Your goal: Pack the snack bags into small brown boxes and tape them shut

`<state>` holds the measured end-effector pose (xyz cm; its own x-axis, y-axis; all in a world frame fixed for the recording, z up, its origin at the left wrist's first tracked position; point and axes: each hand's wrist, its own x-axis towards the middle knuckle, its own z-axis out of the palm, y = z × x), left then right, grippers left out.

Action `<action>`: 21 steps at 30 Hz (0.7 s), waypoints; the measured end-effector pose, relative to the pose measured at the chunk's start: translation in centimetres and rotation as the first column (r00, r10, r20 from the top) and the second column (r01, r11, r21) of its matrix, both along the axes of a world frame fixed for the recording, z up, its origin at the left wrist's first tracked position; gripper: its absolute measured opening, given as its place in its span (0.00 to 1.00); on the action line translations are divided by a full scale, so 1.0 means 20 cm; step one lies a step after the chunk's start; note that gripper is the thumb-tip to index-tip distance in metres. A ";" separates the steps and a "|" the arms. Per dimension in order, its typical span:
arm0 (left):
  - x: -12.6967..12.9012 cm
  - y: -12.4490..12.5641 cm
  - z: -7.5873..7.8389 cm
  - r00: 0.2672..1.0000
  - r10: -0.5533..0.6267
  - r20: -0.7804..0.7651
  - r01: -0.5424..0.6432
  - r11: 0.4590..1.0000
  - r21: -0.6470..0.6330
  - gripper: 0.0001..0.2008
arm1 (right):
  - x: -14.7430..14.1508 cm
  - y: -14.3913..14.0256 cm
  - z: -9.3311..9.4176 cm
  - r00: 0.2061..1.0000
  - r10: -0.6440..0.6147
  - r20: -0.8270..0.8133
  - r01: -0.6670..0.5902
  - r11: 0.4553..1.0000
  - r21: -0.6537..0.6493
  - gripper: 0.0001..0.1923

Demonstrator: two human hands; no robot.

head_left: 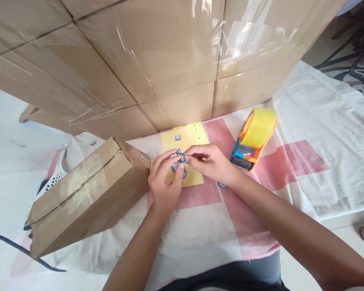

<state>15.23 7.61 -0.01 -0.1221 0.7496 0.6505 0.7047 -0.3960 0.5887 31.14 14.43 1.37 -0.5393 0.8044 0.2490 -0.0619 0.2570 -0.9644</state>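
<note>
Blue-edged cutout [181, 156] sits pinched over the yellow sheet [196, 178]: my left hand [164, 176] angles upward, thumb and fingers closed on it; my right hand [211, 162], curled, reaches leftward, fingertips gripping its right side.

- This is looking like a home!
- A pink-and-white checked cloth [206, 226] is spreading out below.
- Taped cardboard [170, 52] is towering behind, a tape dispenser [259, 127] is sitting nearby.

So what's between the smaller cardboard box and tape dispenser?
The head view shows a yellow sheet, the left hand and right hand holding a blue-edged piece over it, and another piece beside it.
</note>
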 end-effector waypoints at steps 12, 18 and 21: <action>0.00 -0.03 0.01 0.976 0.035 0.215 -0.001 0.988 -0.155 0.04 | 0.01 -0.04 0.00 0.950 -0.142 0.278 -0.016 0.868 0.496 0.13; 0.00 -0.04 0.00 0.964 0.096 0.247 -0.037 0.972 -0.233 0.06 | -0.02 -0.06 -0.01 0.953 -0.187 0.239 0.089 0.925 0.370 0.08; 0.01 -0.04 -0.01 0.948 0.125 0.292 -0.041 0.960 -0.276 0.07 | -0.03 -0.04 -0.03 0.942 -0.285 0.177 0.233 0.935 0.266 0.05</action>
<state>15.35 6.85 -0.15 -0.3514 0.8673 0.3526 0.4990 -0.1452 0.8544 30.46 13.65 0.67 -0.3805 0.8542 0.3542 0.2343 0.4596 -0.8567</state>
